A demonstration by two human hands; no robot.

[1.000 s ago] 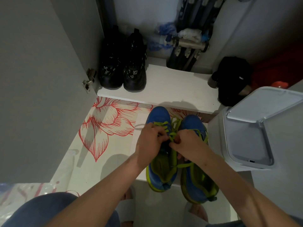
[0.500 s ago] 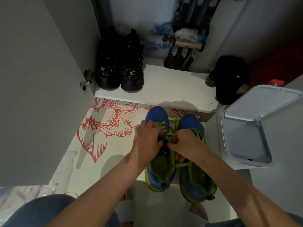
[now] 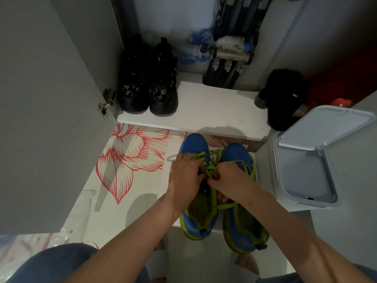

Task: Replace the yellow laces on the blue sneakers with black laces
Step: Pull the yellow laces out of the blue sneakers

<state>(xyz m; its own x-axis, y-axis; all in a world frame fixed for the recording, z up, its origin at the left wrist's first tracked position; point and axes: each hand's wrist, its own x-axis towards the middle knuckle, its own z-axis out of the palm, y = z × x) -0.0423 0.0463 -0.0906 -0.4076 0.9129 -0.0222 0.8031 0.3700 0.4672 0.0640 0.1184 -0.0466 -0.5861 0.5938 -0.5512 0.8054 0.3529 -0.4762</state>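
Note:
Two blue sneakers with yellow-green trim stand side by side on the floor, toes pointing away from me. Both hands work over the left sneaker (image 3: 194, 144). My left hand (image 3: 184, 180) curls over its lacing, fingers pinching the yellow lace (image 3: 210, 172). My right hand (image 3: 228, 178) pinches the same lace from the other side. A loose end of that lace runs down over the tongue and across toward the right sneaker (image 3: 238, 156), which still carries its own yellow lace. No black laces show.
A pair of black boots (image 3: 149, 88) stands on a white shelf (image 3: 214, 111) ahead. A black cap (image 3: 285, 97) lies at its right end. A white lidded bin (image 3: 308, 160) stands close on the right, an open grey cabinet door (image 3: 47, 99) on the left.
Both hands stay on the left sneaker's lace with only small finger movements. The view has shifted slightly.

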